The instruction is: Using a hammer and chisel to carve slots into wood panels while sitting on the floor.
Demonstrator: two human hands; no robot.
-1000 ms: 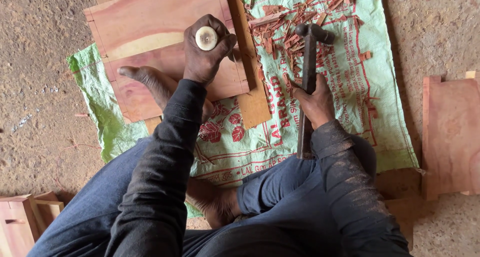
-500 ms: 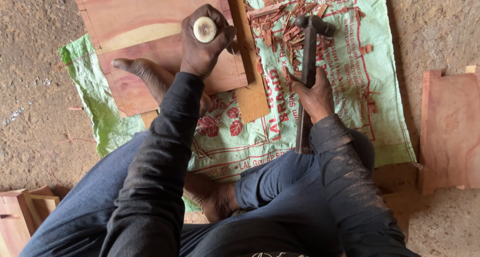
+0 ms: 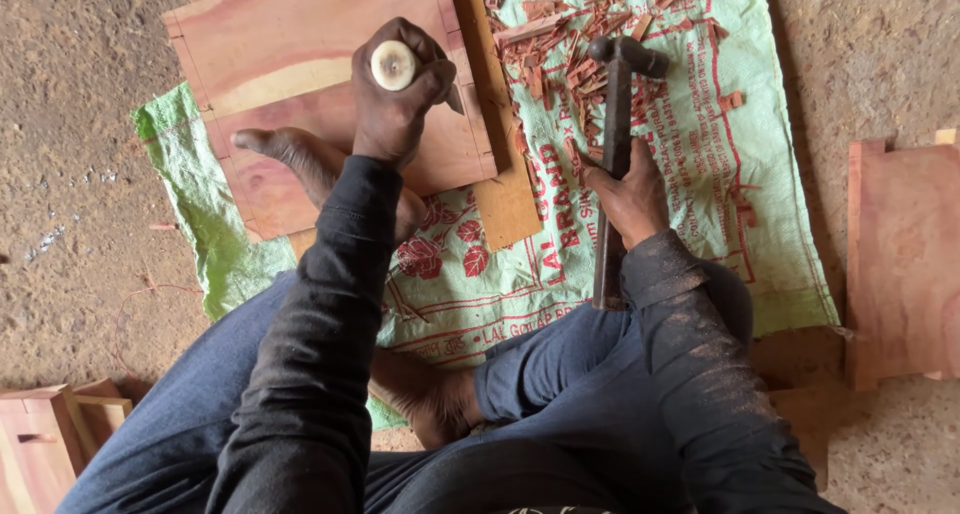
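My left hand is closed around a chisel held upright, its pale round butt end facing the camera, over a reddish wooden board. My right hand grips the long dark handle of a hammer, whose head points away near the wood chips. My bare left foot rests on the board. A narrow wooden strip runs along the board's right edge.
A green woven sack with red print lies under the work on a dirt floor. Another reddish wooden panel lies at the right. A small wooden box sits at the lower left.
Both hands keep their grip on chisel and hammer. The view has drifted slightly, so the board and hands sit a little lower in the frame than half a second ago.
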